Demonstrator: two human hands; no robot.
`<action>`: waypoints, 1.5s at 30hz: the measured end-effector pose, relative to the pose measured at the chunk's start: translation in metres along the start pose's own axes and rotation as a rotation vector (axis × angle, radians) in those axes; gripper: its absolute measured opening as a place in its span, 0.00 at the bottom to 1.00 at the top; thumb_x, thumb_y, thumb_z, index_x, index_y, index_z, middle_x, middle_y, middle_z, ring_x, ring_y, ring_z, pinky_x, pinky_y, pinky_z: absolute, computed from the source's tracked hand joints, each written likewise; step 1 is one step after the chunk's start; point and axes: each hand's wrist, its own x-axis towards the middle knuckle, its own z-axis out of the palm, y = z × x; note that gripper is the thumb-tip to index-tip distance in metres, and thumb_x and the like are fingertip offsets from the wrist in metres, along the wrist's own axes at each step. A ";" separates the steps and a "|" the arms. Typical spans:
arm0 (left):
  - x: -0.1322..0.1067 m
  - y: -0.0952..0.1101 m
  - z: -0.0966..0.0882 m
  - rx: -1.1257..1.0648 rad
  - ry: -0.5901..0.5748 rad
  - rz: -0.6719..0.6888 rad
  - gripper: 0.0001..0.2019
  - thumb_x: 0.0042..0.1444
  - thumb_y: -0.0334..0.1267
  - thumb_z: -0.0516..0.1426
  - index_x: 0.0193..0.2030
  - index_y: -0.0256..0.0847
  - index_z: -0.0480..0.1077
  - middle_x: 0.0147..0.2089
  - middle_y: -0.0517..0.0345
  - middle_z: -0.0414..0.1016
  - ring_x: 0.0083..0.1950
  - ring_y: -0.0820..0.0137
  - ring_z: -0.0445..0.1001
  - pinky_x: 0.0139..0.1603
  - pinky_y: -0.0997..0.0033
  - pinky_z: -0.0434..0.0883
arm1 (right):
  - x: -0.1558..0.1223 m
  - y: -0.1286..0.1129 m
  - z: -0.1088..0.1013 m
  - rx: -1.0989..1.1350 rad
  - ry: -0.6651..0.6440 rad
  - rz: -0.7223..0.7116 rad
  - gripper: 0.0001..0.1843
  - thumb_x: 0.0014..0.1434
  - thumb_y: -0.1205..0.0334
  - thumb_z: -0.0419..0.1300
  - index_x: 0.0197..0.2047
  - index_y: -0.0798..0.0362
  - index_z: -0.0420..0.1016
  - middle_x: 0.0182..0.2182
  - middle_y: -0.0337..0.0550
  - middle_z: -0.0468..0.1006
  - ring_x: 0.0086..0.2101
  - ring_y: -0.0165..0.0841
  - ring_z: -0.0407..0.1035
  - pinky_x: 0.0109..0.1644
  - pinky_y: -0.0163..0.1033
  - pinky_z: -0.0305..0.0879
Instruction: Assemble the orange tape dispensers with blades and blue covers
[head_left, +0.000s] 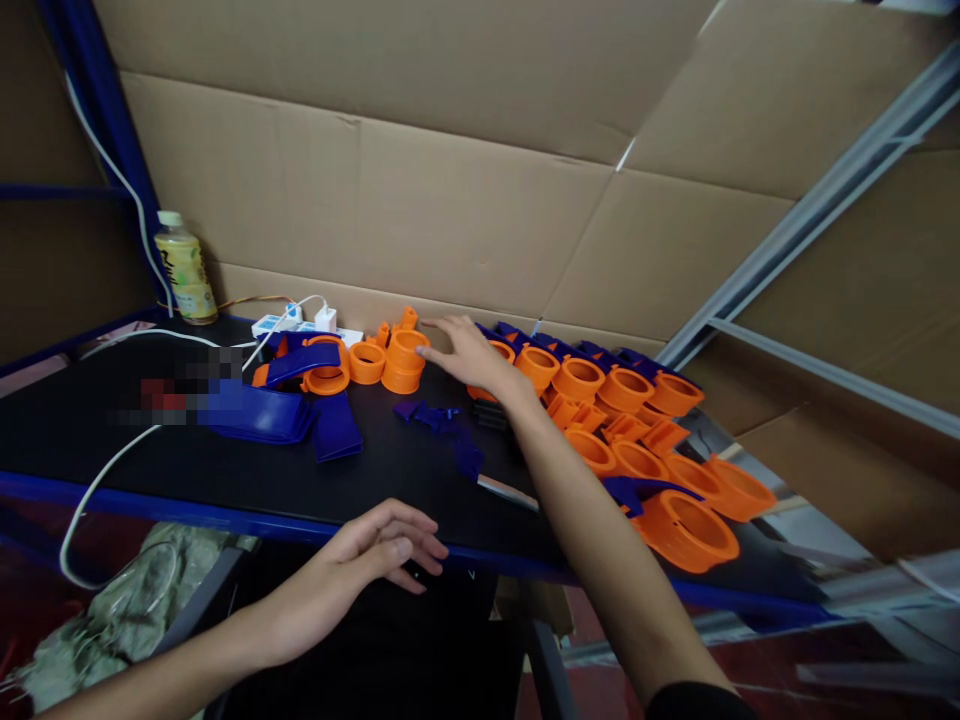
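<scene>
Orange cylinder [403,376] stands upright near the middle of the frame, on the black worktop [420,480], just beside the thumb of the right hand [466,352]. That hand is released, its thumb spread away from the fingers and nothing visible in its grasp; whether the thumb touches the cylinder, I cannot tell. The left hand [379,548], at lower centre in front of the worktop's edge, is released too, with loosely bent fingers and nothing held.

Left of the cylinder sits a low orange ring [366,376], and further left a blue strip [304,362] lies across more orange parts. Below these, at centre left, are a pile of flat blue pieces [262,418] and a smaller blue piece [337,427]. Small dark-blue bits [431,415] lie between the two hands, with a narrow silvery strip [508,492] near the right forearm.

At centre right, orange rings [579,390] stand in slanting rows, the rear ones with dark-blue parts behind them; the big ring [679,548] is nearest the front edge. At upper left stands a yellow-labelled bottle [187,275], and a white plug [325,319] sits in a power strip [345,337] against the cardboard wall [360,200]
</scene>
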 end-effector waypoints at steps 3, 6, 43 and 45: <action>0.000 0.000 0.001 0.001 0.003 -0.006 0.14 0.67 0.45 0.55 0.54 0.43 0.73 0.52 0.46 0.78 0.56 0.55 0.75 0.56 0.51 0.72 | 0.007 -0.009 0.013 0.035 -0.049 0.022 0.37 0.60 0.43 0.63 0.66 0.53 0.66 0.64 0.53 0.68 0.63 0.49 0.60 0.68 0.53 0.54; 0.001 -0.001 0.001 -0.003 0.012 -0.011 0.13 0.67 0.44 0.55 0.53 0.42 0.73 0.51 0.46 0.78 0.55 0.56 0.76 0.56 0.52 0.72 | 0.019 -0.011 0.029 0.070 -0.071 0.106 0.46 0.56 0.40 0.66 0.69 0.58 0.61 0.65 0.62 0.65 0.63 0.55 0.60 0.66 0.58 0.55; 0.006 0.000 -0.016 -0.287 0.386 0.025 0.24 0.65 0.50 0.54 0.56 0.30 0.74 0.27 0.47 0.81 0.30 0.61 0.80 0.32 0.69 0.73 | -0.209 -0.059 -0.018 -0.073 -0.116 0.260 0.15 0.64 0.64 0.62 0.54 0.51 0.77 0.47 0.48 0.81 0.48 0.43 0.74 0.52 0.48 0.73; 0.006 0.000 -0.014 -0.253 0.384 0.040 0.22 0.65 0.49 0.54 0.54 0.31 0.73 0.27 0.47 0.81 0.29 0.61 0.80 0.31 0.70 0.73 | -0.215 -0.052 -0.013 -0.155 -0.143 0.264 0.14 0.64 0.67 0.60 0.52 0.51 0.79 0.45 0.47 0.82 0.45 0.42 0.75 0.48 0.46 0.74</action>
